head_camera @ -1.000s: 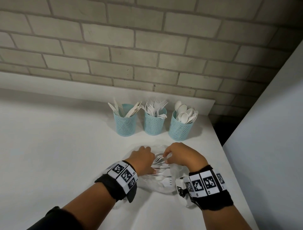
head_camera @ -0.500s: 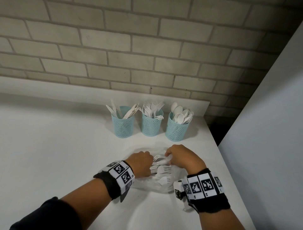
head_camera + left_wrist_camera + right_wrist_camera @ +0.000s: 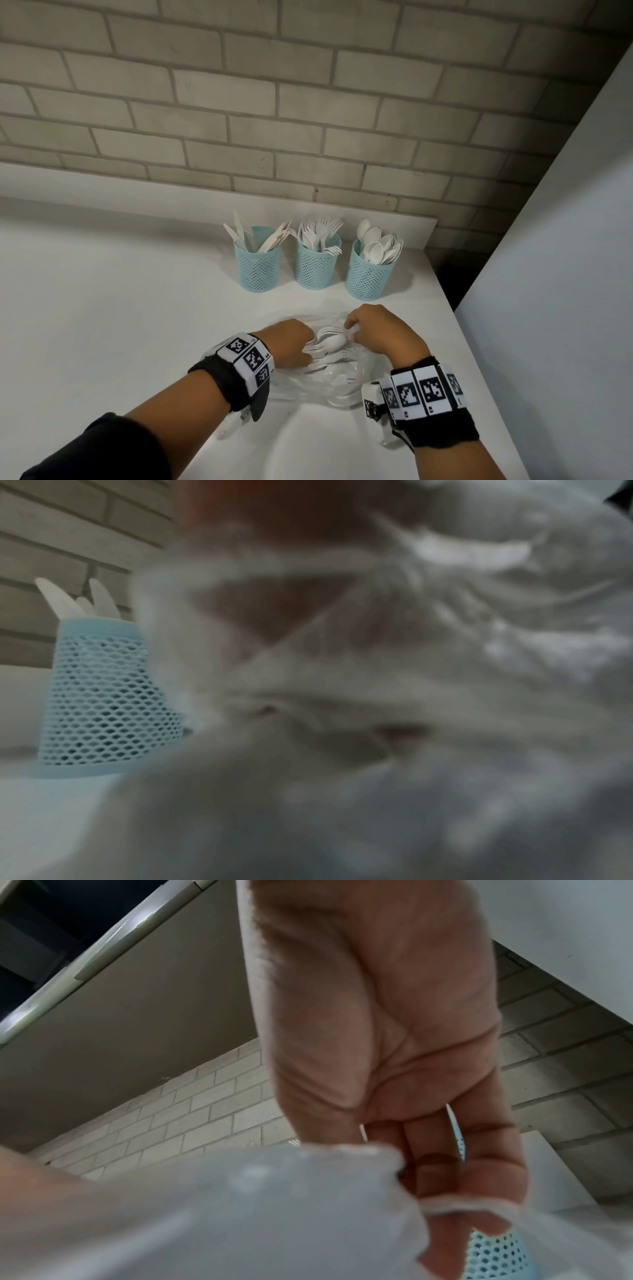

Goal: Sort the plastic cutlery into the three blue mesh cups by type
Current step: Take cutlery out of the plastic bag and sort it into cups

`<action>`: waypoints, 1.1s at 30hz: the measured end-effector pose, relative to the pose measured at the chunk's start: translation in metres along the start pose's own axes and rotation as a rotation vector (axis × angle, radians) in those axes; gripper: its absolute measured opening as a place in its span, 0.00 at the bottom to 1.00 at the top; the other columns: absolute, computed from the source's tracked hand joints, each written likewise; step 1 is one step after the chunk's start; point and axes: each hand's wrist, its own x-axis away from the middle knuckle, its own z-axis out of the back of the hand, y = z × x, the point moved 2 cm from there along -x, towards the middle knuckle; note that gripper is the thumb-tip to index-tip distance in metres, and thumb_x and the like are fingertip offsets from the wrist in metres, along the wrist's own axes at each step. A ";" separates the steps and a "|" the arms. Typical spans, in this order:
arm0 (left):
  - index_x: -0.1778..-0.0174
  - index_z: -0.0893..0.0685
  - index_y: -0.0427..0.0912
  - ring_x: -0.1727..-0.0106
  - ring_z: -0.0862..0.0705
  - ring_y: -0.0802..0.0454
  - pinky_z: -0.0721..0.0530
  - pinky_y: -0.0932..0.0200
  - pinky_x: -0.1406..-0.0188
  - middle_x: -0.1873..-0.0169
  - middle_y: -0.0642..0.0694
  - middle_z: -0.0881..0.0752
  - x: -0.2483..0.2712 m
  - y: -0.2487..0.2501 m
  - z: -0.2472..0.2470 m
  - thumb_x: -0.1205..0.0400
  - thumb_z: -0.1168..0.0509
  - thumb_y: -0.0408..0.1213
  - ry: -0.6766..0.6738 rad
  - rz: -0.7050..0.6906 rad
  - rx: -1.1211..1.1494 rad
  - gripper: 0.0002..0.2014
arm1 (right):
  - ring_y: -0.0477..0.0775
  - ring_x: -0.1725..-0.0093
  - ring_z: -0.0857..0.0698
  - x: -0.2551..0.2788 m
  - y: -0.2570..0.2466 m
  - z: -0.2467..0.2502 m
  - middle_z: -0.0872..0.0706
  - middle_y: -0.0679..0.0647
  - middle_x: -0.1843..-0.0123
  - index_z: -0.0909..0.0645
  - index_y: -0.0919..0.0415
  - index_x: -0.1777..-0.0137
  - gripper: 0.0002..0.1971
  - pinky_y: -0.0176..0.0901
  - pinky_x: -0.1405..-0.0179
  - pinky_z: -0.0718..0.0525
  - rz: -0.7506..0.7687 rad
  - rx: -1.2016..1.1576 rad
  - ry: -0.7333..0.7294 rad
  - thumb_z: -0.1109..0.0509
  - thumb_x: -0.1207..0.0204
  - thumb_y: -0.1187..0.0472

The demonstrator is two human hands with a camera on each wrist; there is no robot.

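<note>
Three blue mesh cups stand in a row by the wall: the left cup (image 3: pixel 257 265) holds knives, the middle cup (image 3: pixel 317 265) forks, the right cup (image 3: pixel 367 275) spoons. A clear plastic bag (image 3: pixel 337 387) with several white forks and other cutlery (image 3: pixel 330 342) lies on the table nearer me. My left hand (image 3: pixel 306 346) has curled fingers at the bag's left side; the bag film blurs the left wrist view. My right hand (image 3: pixel 351 330) pinches the bag's edge (image 3: pixel 445 1207) between thumb and fingers.
The white table (image 3: pixel 120 325) ends at a right edge close to my right wrist, beside a grey panel (image 3: pixel 555 274). A brick wall (image 3: pixel 308 120) rises behind the cups. The knife cup (image 3: pixel 103 696) shows in the left wrist view, another cup (image 3: pixel 496 1259) under my right fingers.
Both hands stay at the bag. My right hand has drawn the bag's edge slightly inward and up, and the cutlery at the opening shows more. The head view has tilted a little.
</note>
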 end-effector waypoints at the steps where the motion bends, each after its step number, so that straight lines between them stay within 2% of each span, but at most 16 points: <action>1: 0.45 0.22 0.35 0.43 0.20 0.41 0.25 0.54 0.51 0.49 0.40 0.19 0.001 0.000 0.000 0.19 0.38 0.41 0.006 -0.007 0.004 0.13 | 0.55 0.37 0.19 -0.001 0.000 0.000 0.18 0.53 0.34 0.18 0.54 0.38 0.15 0.47 0.36 0.21 0.001 -0.004 0.005 0.34 0.24 0.66; 3: 0.47 0.22 0.35 0.46 0.19 0.40 0.26 0.55 0.55 0.54 0.40 0.20 0.003 0.002 0.002 0.21 0.38 0.38 0.022 -0.018 0.007 0.11 | 0.55 0.37 0.19 -0.001 0.001 0.000 0.18 0.53 0.34 0.19 0.55 0.37 0.15 0.46 0.36 0.22 0.006 -0.008 0.014 0.34 0.23 0.65; 6: 0.51 0.22 0.35 0.48 0.19 0.40 0.25 0.54 0.55 0.51 0.37 0.18 0.005 0.001 0.008 0.21 0.39 0.37 0.053 -0.033 0.044 0.08 | 0.55 0.37 0.19 -0.002 0.001 0.002 0.18 0.54 0.34 0.19 0.55 0.36 0.15 0.45 0.37 0.22 0.015 -0.010 0.028 0.34 0.22 0.62; 9: 0.59 0.24 0.38 0.56 0.22 0.43 0.31 0.59 0.59 0.56 0.37 0.18 0.006 -0.003 0.012 0.19 0.40 0.38 0.050 -0.046 0.128 0.07 | 0.55 0.36 0.20 -0.003 0.002 0.003 0.18 0.53 0.34 0.19 0.54 0.36 0.15 0.45 0.36 0.23 0.018 -0.027 0.025 0.34 0.22 0.60; 11: 0.56 0.25 0.37 0.53 0.23 0.44 0.32 0.60 0.57 0.50 0.36 0.18 0.006 -0.005 0.013 0.17 0.42 0.39 0.023 -0.025 0.187 0.09 | 0.55 0.36 0.20 -0.004 0.002 0.004 0.19 0.53 0.33 0.19 0.54 0.36 0.15 0.45 0.36 0.23 0.016 -0.032 0.023 0.34 0.22 0.60; 13: 0.47 0.24 0.33 0.47 0.22 0.43 0.32 0.60 0.54 0.44 0.36 0.19 0.008 -0.004 0.013 0.15 0.46 0.39 0.001 0.019 0.239 0.12 | 0.55 0.36 0.20 -0.005 0.002 0.003 0.19 0.53 0.33 0.19 0.53 0.36 0.16 0.45 0.36 0.23 0.014 -0.030 0.020 0.34 0.22 0.60; 15: 0.46 0.25 0.33 0.47 0.22 0.42 0.32 0.59 0.52 0.45 0.37 0.20 0.007 -0.003 0.013 0.14 0.48 0.40 -0.010 0.038 0.300 0.13 | 0.55 0.36 0.20 -0.006 0.001 0.003 0.19 0.53 0.33 0.19 0.54 0.35 0.16 0.45 0.36 0.23 0.014 -0.033 0.018 0.34 0.22 0.60; 18: 0.58 0.29 0.41 0.51 0.23 0.47 0.30 0.59 0.55 0.52 0.42 0.21 0.005 -0.003 0.010 0.14 0.47 0.39 -0.025 0.045 0.463 0.09 | 0.56 0.36 0.20 -0.005 0.000 0.004 0.19 0.54 0.33 0.20 0.55 0.34 0.16 0.45 0.37 0.23 0.013 -0.031 0.019 0.34 0.22 0.59; 20: 0.62 0.27 0.46 0.53 0.21 0.50 0.26 0.62 0.58 0.58 0.47 0.18 0.003 -0.005 0.008 0.14 0.46 0.39 -0.025 0.057 0.626 0.10 | 0.56 0.36 0.20 -0.003 -0.001 0.007 0.19 0.54 0.33 0.20 0.55 0.34 0.16 0.44 0.38 0.24 0.011 -0.044 0.023 0.34 0.22 0.58; 23: 0.53 0.21 0.42 0.67 0.22 0.58 0.26 0.74 0.64 0.71 0.53 0.21 0.003 -0.006 0.008 0.13 0.46 0.43 -0.008 0.049 0.763 0.12 | 0.55 0.37 0.20 0.000 -0.001 0.012 0.18 0.55 0.34 0.20 0.55 0.34 0.16 0.43 0.41 0.24 0.024 -0.084 0.025 0.34 0.22 0.57; 25: 0.50 0.19 0.41 0.72 0.21 0.64 0.25 0.78 0.64 0.70 0.53 0.18 0.004 -0.007 0.009 0.13 0.46 0.45 0.001 0.028 0.818 0.14 | 0.54 0.41 0.19 0.001 -0.003 0.014 0.17 0.55 0.38 0.19 0.57 0.36 0.16 0.41 0.48 0.24 0.039 -0.129 0.037 0.34 0.22 0.56; 27: 0.46 0.19 0.37 0.73 0.18 0.65 0.20 0.74 0.62 0.67 0.50 0.16 0.005 -0.008 0.009 0.13 0.45 0.41 -0.010 0.023 0.951 0.13 | 0.51 0.49 0.20 0.003 -0.006 0.017 0.16 0.54 0.44 0.18 0.60 0.38 0.16 0.38 0.58 0.27 0.063 -0.200 0.053 0.34 0.22 0.53; 28: 0.43 0.19 0.34 0.73 0.17 0.65 0.18 0.72 0.62 0.65 0.49 0.15 0.006 -0.009 0.011 0.13 0.44 0.38 -0.010 0.020 1.024 0.13 | 0.50 0.50 0.21 0.004 -0.008 0.018 0.15 0.54 0.44 0.18 0.61 0.38 0.17 0.37 0.60 0.28 0.076 -0.246 0.066 0.33 0.22 0.52; 31: 0.36 0.23 0.28 0.70 0.15 0.64 0.16 0.69 0.60 0.60 0.45 0.15 0.009 -0.009 0.016 0.13 0.44 0.33 0.005 -0.036 1.190 0.15 | 0.51 0.42 0.20 0.004 -0.011 0.022 0.16 0.53 0.41 0.18 0.58 0.37 0.21 0.39 0.49 0.26 0.108 -0.382 0.149 0.30 0.25 0.48; 33: 0.36 0.23 0.32 0.69 0.17 0.64 0.18 0.69 0.60 0.60 0.46 0.15 0.010 -0.009 0.023 0.14 0.44 0.34 0.034 -0.084 1.238 0.13 | 0.48 0.47 0.19 0.003 -0.016 0.026 0.15 0.49 0.47 0.17 0.57 0.41 0.19 0.38 0.52 0.25 0.137 -0.483 0.199 0.27 0.28 0.47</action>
